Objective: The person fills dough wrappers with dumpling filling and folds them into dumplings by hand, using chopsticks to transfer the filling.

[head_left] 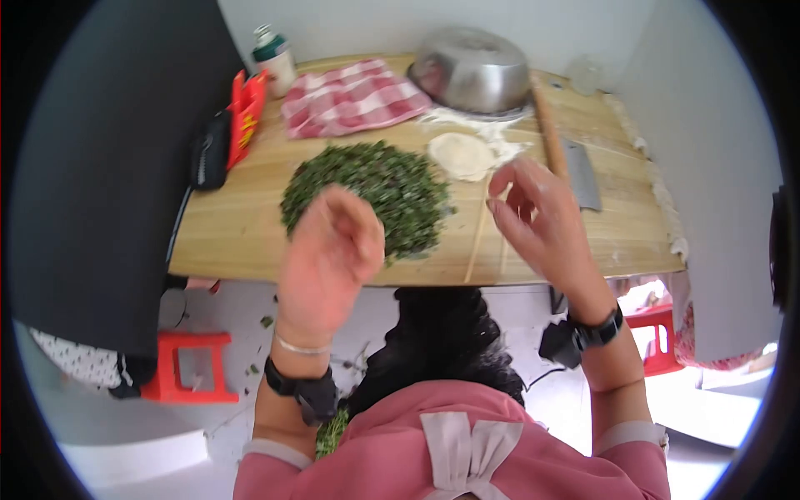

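Note:
My left hand [325, 258] is raised over the near edge of a heap of chopped green leaves [383, 179], palm turned inward and fingers loosely bent, with nothing visible in it. To the right, my right hand [542, 221] hovers above the board, thumb and forefinger curved towards each other with a small gap. I see nothing between them. Just left of that hand, a thin wooden stick like a chopstick [477, 237] lies on the wood, and part of a second one shows. A flat round of dough [461, 156] rests beyond the fingertips, beside scattered white flour [500, 133].
An upturned steel basin [473, 71] stands at the back, near a red checked cloth [358, 96]. A rolling pin [548, 129] and a cleaver [581, 175] lie on the right. A bottle [275, 60] and a black case [212, 150] stand left. Red stools [193, 368] flank the table below.

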A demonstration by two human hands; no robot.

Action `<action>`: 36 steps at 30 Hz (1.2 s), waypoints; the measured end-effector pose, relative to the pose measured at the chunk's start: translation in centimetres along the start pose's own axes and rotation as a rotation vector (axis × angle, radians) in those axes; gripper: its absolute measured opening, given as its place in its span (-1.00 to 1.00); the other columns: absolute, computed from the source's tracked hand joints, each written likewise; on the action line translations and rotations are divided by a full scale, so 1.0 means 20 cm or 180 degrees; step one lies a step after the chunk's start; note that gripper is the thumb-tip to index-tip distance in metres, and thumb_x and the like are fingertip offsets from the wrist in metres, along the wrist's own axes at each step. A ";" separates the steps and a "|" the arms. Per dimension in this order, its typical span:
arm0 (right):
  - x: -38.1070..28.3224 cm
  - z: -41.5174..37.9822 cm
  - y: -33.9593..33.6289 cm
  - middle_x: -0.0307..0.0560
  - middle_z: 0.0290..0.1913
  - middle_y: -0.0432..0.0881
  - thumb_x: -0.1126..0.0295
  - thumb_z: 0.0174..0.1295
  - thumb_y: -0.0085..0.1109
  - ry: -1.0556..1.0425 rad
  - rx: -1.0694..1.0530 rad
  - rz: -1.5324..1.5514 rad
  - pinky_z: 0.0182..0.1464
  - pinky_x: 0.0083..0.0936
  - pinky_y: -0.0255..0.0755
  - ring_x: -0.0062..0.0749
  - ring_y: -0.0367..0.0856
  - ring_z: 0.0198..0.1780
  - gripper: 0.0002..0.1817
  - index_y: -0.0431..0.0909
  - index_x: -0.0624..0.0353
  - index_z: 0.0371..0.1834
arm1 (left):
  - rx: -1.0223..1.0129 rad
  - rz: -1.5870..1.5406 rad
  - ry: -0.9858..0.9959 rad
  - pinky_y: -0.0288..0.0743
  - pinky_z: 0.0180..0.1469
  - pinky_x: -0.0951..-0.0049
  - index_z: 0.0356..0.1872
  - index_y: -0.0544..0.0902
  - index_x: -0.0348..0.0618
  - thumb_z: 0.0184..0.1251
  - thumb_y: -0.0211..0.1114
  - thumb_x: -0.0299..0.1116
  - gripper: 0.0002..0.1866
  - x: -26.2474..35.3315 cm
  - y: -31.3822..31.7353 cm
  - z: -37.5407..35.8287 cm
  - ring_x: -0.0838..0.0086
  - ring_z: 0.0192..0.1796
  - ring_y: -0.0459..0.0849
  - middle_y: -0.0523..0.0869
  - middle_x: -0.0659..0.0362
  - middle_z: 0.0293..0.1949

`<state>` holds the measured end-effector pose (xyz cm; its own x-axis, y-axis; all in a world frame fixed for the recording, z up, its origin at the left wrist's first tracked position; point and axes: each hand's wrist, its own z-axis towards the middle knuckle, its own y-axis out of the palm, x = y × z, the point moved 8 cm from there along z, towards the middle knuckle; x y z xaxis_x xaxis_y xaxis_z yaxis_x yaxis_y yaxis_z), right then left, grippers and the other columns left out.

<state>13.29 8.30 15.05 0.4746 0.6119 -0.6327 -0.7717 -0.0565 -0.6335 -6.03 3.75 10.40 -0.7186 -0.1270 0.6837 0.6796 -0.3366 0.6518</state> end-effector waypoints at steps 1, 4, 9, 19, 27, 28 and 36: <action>0.08 0.04 -0.05 -0.11 -0.39 0.52 0.54 0.10 0.15 0.0132 0.0135 -0.0311 -0.36 -0.41 0.39 -0.35 0.52 -0.48 -0.89 0.45 0.21 -0.32 | 0.0034 0.0394 -0.0114 0.23 -0.48 0.64 -0.23 0.45 -0.17 0.40 0.14 -0.02 -0.63 -0.09 -0.03 -0.02 0.59 -0.49 0.41 0.51 0.21 -0.47; 0.34 0.13 -0.07 -0.07 -0.41 0.58 0.49 0.10 0.16 0.0306 0.0230 -0.0911 -0.31 -0.33 0.42 -0.22 0.57 -0.41 -0.92 0.47 0.21 -0.38 | 0.0313 0.1164 -0.0456 0.29 -0.44 0.67 -0.22 0.47 -0.21 0.38 0.16 -0.26 -0.79 -0.28 -0.10 -0.06 0.61 -0.43 0.46 0.56 0.20 -0.41; 0.56 0.26 0.07 0.04 -0.42 0.58 0.43 0.12 0.20 0.0345 -0.0367 -0.1227 -0.28 -0.30 0.44 -0.11 0.59 -0.35 -0.87 0.48 0.26 -0.40 | -0.0701 0.1609 -0.0980 0.45 -0.29 0.63 -0.20 0.58 -0.29 0.30 0.16 -0.55 -0.90 -0.46 -0.06 -0.07 0.59 -0.33 0.59 0.63 0.17 -0.34; 0.59 0.41 0.40 0.04 -0.31 0.55 0.33 0.07 0.31 -0.0312 -0.1259 -0.1331 -0.14 -0.22 0.42 -0.03 0.55 -0.18 -0.75 0.43 0.19 -0.34 | -0.0963 0.2051 -0.1021 0.47 -0.27 0.67 -0.17 0.62 -0.27 0.25 0.26 -0.56 -0.86 -0.56 -0.02 0.00 0.67 -0.31 0.61 0.66 0.24 -0.34; 0.61 0.40 0.43 0.05 -0.33 0.52 0.36 0.11 0.23 -0.0761 -0.1068 -0.1411 -0.16 -0.16 0.39 0.04 0.51 -0.20 -0.80 0.41 0.19 -0.34 | -0.1059 0.2218 -0.0867 0.40 -0.33 0.71 -0.14 0.62 -0.26 0.25 0.27 -0.54 -0.83 -0.55 -0.01 -0.01 0.72 -0.35 0.56 0.66 0.25 -0.33; 0.61 0.40 0.43 0.06 -0.33 0.55 0.37 0.10 0.20 -0.0854 -0.1013 -0.1415 -0.17 -0.14 0.41 0.06 0.53 -0.22 -0.82 0.43 0.19 -0.34 | -0.1054 0.2221 -0.0869 0.40 -0.33 0.71 -0.14 0.62 -0.26 0.25 0.27 -0.54 -0.83 -0.55 -0.01 -0.01 0.72 -0.35 0.56 0.66 0.25 -0.33; 0.78 0.49 0.31 0.04 -0.46 0.60 0.39 0.18 0.15 0.0278 -0.0833 -0.0366 -0.29 -0.31 0.45 -0.19 0.59 -0.39 -0.86 0.53 0.26 -0.41 | -0.1044 0.2322 -0.0984 0.43 -0.28 0.68 -0.14 0.61 -0.27 0.26 0.26 -0.54 -0.84 -0.55 -0.01 -0.01 0.69 -0.32 0.58 0.67 0.24 -0.31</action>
<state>11.73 25.30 5.64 0.5960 0.5565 -0.5789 -0.5806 -0.1992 -0.7894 1.75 5.11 2.65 -0.0134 -0.1727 0.9849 0.8450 -0.5285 -0.0812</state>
